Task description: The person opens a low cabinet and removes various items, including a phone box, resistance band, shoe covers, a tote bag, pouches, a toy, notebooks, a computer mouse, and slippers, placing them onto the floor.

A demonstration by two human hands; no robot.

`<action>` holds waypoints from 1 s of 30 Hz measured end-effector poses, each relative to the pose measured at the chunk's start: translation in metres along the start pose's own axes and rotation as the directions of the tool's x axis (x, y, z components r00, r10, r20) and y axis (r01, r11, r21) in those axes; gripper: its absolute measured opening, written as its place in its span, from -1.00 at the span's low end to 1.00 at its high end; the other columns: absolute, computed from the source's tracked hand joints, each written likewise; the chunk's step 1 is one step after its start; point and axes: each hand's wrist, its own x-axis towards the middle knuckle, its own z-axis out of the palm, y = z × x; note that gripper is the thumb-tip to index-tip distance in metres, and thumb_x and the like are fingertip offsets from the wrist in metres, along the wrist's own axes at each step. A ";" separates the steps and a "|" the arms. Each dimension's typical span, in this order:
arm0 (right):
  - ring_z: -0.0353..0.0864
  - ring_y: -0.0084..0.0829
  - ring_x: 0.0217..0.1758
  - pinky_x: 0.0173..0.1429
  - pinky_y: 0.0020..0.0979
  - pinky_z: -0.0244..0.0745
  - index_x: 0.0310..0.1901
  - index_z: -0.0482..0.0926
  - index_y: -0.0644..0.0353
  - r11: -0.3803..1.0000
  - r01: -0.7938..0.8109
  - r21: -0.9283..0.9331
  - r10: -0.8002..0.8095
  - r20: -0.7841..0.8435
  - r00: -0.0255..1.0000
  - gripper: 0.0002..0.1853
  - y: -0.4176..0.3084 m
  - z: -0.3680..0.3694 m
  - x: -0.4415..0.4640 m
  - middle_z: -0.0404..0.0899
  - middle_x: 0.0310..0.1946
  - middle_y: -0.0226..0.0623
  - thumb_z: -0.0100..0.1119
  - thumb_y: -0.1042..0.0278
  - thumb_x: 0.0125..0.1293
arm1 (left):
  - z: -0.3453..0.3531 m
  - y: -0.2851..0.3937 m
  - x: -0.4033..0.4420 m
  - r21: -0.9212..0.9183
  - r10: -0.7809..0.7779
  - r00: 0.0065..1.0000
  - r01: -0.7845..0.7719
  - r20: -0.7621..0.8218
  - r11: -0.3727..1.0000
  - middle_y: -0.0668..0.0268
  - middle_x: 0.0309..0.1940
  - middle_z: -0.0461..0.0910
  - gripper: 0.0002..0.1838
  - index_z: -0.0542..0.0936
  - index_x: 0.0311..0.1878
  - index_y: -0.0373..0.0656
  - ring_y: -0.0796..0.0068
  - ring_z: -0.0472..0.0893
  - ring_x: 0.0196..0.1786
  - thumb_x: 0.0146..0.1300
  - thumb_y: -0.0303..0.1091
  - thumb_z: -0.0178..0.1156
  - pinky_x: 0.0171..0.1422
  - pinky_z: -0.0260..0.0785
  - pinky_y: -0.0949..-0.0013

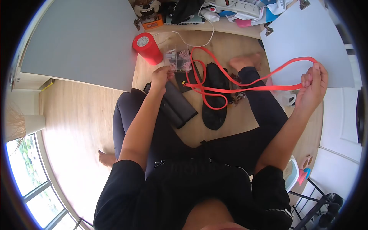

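My right hand (313,85) is raised at the right, its fingers closed round a loop of flat red strap (249,91). From there the strap runs left in two strands and lies in loose coils on the wooden surface. My left hand (162,78) is at the near left corner of a clear divided plastic box (178,59), with fingers bent together; whatever may be in them is hidden. Small pink and pale pieces fill the box. Under my left forearm lies a dark folded case (176,107). A black pouch (214,115) sits partly beneath the strap coils.
A red cylinder (148,49) stands beyond my left hand. Grey board (84,42) slants at the left, and a white board with clips (306,42) at the right. A white cable (188,44), power strip (241,8) and figurine (146,8) are at the back.
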 end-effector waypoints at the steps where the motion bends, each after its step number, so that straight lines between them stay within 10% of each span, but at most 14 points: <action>1: 0.12 -0.75 -0.58 -0.49 -0.65 0.05 -0.17 0.48 0.31 1.000 0.003 0.000 -0.003 -0.002 1.000 -0.81 0.001 0.000 0.000 0.29 -0.57 -0.53 0.16 0.37 0.29 | 0.002 -0.006 0.004 0.010 -0.033 0.999 0.033 -0.011 0.999 0.24 -0.37 0.58 -0.72 0.56 -0.16 -0.33 0.49 0.57 -0.35 0.17 -0.30 0.15 -0.22 0.42 0.50; 9: 0.15 -0.75 -0.57 -0.47 -0.66 0.08 -0.12 0.49 0.31 0.993 -0.108 0.056 0.097 0.175 0.980 -0.77 0.004 0.011 -0.013 0.32 -0.55 -0.52 0.17 0.34 0.28 | -0.008 -0.048 0.028 0.114 -0.137 0.989 0.142 -0.054 0.983 0.24 -0.27 0.57 -0.69 0.54 -0.13 -0.29 0.47 0.55 -0.25 0.20 -0.22 0.13 -0.10 0.42 0.42; 12: 0.17 -0.74 -0.54 -0.44 -0.65 0.10 -0.09 0.48 0.32 0.988 -0.091 0.125 0.058 0.247 0.967 -0.75 -0.005 0.012 -0.015 0.34 -0.54 -0.52 0.16 0.36 0.28 | -0.007 -0.033 0.019 0.458 -0.164 0.985 0.125 0.047 0.880 0.18 -0.19 0.59 -0.66 0.54 -0.09 -0.23 0.33 0.58 -0.15 0.17 -0.19 0.14 -0.01 0.41 0.29; 14: 0.18 -0.74 -0.52 -0.43 -0.64 0.11 -0.08 0.48 0.32 0.984 -0.069 0.164 0.022 0.271 0.962 -0.75 -0.012 0.011 -0.016 0.34 -0.53 -0.52 0.15 0.36 0.28 | 0.005 -0.003 -0.004 0.983 0.144 0.989 -0.066 0.041 0.170 0.10 -0.23 0.56 -0.55 0.57 -0.10 -0.25 0.24 0.56 -0.20 0.14 -0.03 0.15 -0.05 0.41 0.27; 16: 0.19 -0.74 -0.51 -0.42 -0.62 0.13 -0.07 0.48 0.34 0.972 -0.083 0.218 0.007 0.331 0.944 -0.75 -0.017 0.014 -0.017 0.35 -0.52 -0.50 0.13 0.38 0.29 | 0.021 0.015 -0.018 0.947 0.565 0.776 -0.319 0.280 -0.032 0.08 -0.12 0.55 -0.45 0.55 -0.02 -0.28 0.10 0.52 -0.08 0.08 0.02 0.23 0.05 0.37 0.20; 20: 0.15 -0.70 -0.50 -0.41 -0.59 0.10 0.02 0.43 0.37 0.957 -0.147 0.252 0.022 0.441 0.897 -0.72 -0.027 0.028 -0.022 0.27 -0.54 -0.48 -0.06 0.36 0.41 | 0.109 0.086 -0.081 0.295 0.278 0.598 -0.683 0.752 0.669 0.16 0.22 0.38 -0.18 0.30 0.32 -0.10 0.23 0.36 0.28 -0.05 -0.17 0.40 0.31 0.19 0.20; 23: 0.14 -0.69 -0.51 -0.40 -0.59 0.11 0.05 0.40 0.37 0.893 -0.142 0.427 -0.124 0.536 0.835 -0.70 -0.038 0.031 -0.020 0.25 -0.53 -0.49 -0.05 0.33 0.41 | 0.161 0.090 -0.113 -0.023 0.289 0.225 -0.753 0.931 0.658 0.22 0.18 0.39 -0.10 0.26 0.34 -0.12 0.35 0.32 0.28 -0.11 -0.22 0.46 0.34 0.14 0.29; 27: 0.16 -0.66 -0.50 -0.39 -0.58 0.13 0.00 0.40 0.37 0.768 -0.101 0.633 -0.288 0.482 0.827 -0.70 -0.060 0.009 -0.017 0.24 -0.53 -0.49 -0.02 0.29 0.41 | 0.185 0.052 -0.114 0.325 -0.193 0.330 -0.413 0.924 0.851 0.42 -0.20 0.58 -0.69 0.53 0.02 -0.20 0.66 0.51 -0.11 0.22 -0.36 0.25 0.03 0.35 0.53; 30: 0.21 -0.64 -0.50 -0.36 -0.55 0.17 -0.06 0.42 0.31 0.730 -0.034 0.683 -0.312 0.377 0.872 -0.72 -0.068 -0.024 -0.014 0.29 -0.51 -0.48 -0.02 0.23 0.41 | 0.183 0.044 -0.095 0.044 0.161 0.375 -0.483 0.913 0.875 0.46 -0.24 0.58 -0.78 0.54 -0.02 -0.21 0.74 0.51 -0.17 0.29 -0.42 0.17 -0.03 0.37 0.61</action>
